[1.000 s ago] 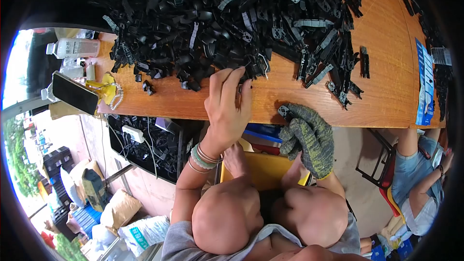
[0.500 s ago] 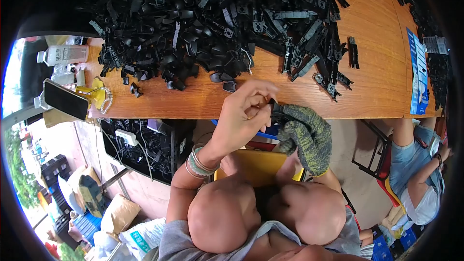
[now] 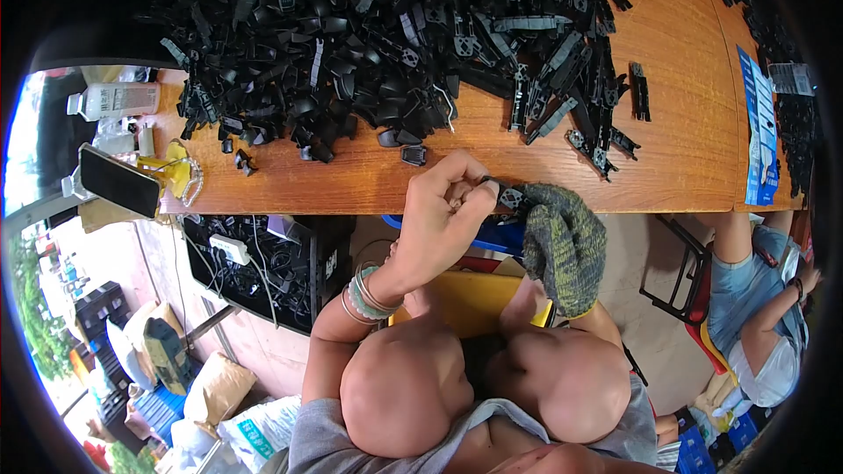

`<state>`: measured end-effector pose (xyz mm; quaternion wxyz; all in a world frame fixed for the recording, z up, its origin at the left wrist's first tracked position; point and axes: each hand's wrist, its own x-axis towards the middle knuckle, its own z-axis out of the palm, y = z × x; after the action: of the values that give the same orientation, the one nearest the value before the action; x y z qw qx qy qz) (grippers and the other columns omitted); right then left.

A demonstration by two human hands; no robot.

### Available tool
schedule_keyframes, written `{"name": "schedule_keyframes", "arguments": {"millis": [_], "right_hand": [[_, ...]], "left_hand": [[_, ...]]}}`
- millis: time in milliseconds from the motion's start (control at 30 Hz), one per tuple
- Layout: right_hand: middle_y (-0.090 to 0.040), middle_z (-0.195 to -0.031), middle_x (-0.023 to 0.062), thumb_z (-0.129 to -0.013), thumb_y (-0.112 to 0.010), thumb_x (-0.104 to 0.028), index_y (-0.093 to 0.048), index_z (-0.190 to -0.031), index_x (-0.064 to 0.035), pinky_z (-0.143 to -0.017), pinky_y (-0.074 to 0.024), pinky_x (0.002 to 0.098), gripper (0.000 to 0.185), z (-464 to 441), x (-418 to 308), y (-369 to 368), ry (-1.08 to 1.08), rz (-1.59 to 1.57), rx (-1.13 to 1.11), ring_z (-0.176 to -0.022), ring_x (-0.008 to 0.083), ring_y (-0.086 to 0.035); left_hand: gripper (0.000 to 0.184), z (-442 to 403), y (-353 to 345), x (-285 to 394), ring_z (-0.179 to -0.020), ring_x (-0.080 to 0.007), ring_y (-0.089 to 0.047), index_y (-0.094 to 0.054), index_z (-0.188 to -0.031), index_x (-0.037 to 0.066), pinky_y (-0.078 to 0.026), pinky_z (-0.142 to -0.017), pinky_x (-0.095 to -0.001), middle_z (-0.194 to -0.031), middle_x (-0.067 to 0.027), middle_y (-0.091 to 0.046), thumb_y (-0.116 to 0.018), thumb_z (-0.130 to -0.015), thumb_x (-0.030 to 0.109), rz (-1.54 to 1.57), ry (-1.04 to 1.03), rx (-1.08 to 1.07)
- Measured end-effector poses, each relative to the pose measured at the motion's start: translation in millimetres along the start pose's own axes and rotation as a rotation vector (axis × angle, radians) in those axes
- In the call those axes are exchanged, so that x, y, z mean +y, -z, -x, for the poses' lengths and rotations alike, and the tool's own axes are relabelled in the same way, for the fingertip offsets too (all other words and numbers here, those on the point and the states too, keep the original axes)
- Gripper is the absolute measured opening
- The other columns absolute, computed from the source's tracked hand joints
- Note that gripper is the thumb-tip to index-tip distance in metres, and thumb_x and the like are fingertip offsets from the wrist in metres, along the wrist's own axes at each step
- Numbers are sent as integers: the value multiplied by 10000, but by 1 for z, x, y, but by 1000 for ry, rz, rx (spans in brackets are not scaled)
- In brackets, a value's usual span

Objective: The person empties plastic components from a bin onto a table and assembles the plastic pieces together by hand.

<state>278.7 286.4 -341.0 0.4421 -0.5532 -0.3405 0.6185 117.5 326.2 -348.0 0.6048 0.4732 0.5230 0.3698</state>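
My grey shirt (image 3: 316,434) and two bare knees (image 3: 399,395) were the closest stuff, with something yellow (image 3: 474,298) down between my shins. Past that, my left hand (image 3: 443,224) was bare, with a few bracelets (image 3: 364,294) on the wrist, thumb and fingers pinched together on one end of a black part (image 3: 512,198). My right hand (image 3: 566,250) had a grey-and-yellow knit glove on and gripped the other end of the same piece. So yeah, the part sat between both hands, right around the front edge of the bench (image 3: 685,158). Couldn't tell if it touched the wood, and my fingers covered its left tip.

Down left, below the bench top, was a bin (image 3: 332,276) full of black bits, with a white power strip (image 3: 229,251) over it. Up on the bench, one small black piece (image 3: 414,154) lay just beyond my left hand, then came a huge messy heap of black parts (image 3: 351,53). A single black strip (image 3: 640,92) lay right of the heap, a little apart.

Over on the left, a phone (image 3: 120,183) leaned on a yellow stand (image 3: 180,171), with a bottle (image 3: 123,100) beyond it. Far right was a blue-and-white packet (image 3: 758,127), plus another person in denim (image 3: 738,294) sitting by the bench.
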Motion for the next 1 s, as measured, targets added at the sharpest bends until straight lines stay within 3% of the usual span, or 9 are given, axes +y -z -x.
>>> {"name": "schedule_keyframes", "arguments": {"millis": [100, 167, 300, 367, 467, 567, 767, 900, 1000], "right_hand": [[-641, -854, 72, -882, -547, -115, -591, -1057, -12, -459, -424, 233, 208, -3, 2, 4, -32, 58, -11, -532, 95, -533], [-636, -908, 121, -861, -555, -87, -595, -1050, -15, -565, -486, 293, 206, -11, 12, 9, 628, 565, -20, -673, 176, -605], [-622, -952, 147, -837, -571, -70, -597, -1053, -19, -677, -500, 319, 223, -3, 8, 7, 430, 486, -9, -801, 229, -621], [-624, -957, 132, -844, -574, -74, -599, -1056, -25, -646, -492, 300, 219, -4, 10, 9, 683, 739, -1, -739, 198, -613], [-622, -953, 119, -850, -574, -75, -605, -1053, -33, -590, -475, 290, 210, 2, -3, 6, 310, 534, -17, -639, 162, -589], [-624, -914, 101, -861, -564, -83, -610, -1048, -34, -528, -448, 276, 198, -4, 12, 8, 544, 511, 5, -545, 124, -546], [-622, -827, 86, -871, -555, -104, -612, -1040, -24, -505, -433, 262, 196, 2, 2, 5, 309, 428, 6, -504, 104, -515], [-620, -773, 76, -879, -547, -122, -614, -1035, -28, -486, -422, 257, 194, 1, 5, 4, 458, 461, 45, -472, 97, -490], [-621, -773, 73, -886, -541, -132, -611, -1042, -30, -492, -421, 253, 200, 6, -2, 5, 96, 256, 36, -472, 102, -485]], "left_hand": [[68, -2, 0, 9, -512, -22, -345, -507, -761, -26, -293, -449, -219, -552, 12, -424, -544, -801, 15, -110, -86, -22], [73, -5, 2, 6, -499, -45, -344, -508, -756, -33, -301, -446, -237, -543, -19, -415, -538, -795, 20, -185, -191, -47], [102, -10, 4, 6, -466, -116, -337, -497, -728, -45, -321, -442, -283, -526, -95, -378, -510, -786, 38, -239, -183, -65], [111, -8, 4, 6, -463, -123, -328, -489, -715, -45, -320, -442, -286, -519, -96, -368, -500, -787, 38, -243, -196, -87], [118, -9, 4, 5, -462, -131, -316, -473, -694, -43, -318, -440, -292, -513, -98, -353, -486, -783, 34, -248, -233, -121], [115, -10, 4, 3, -465, -134, -314, -461, -684, -41, -314, -438, -296, -517, -99, -349, -481, -775, 27, -234, -258, -134], [96, -10, 3, 6, -458, -163, -326, -454, -683, -39, -323, -446, -305, -526, -120, -371, -482, -760, 11, -257, -259, -148], [87, -11, 1, 8, -460, -204, -334, -445, -678, -40, -336, -458, -319, -536, -140, -391, -483, -745, -1, -267, -291, -145], [89, -11, 1, 8, -466, -223, -336, -440, -675, -40, -340, -464, -327, -543, -147, -396, -482, -743, -1, -268, -280, -150]]}}
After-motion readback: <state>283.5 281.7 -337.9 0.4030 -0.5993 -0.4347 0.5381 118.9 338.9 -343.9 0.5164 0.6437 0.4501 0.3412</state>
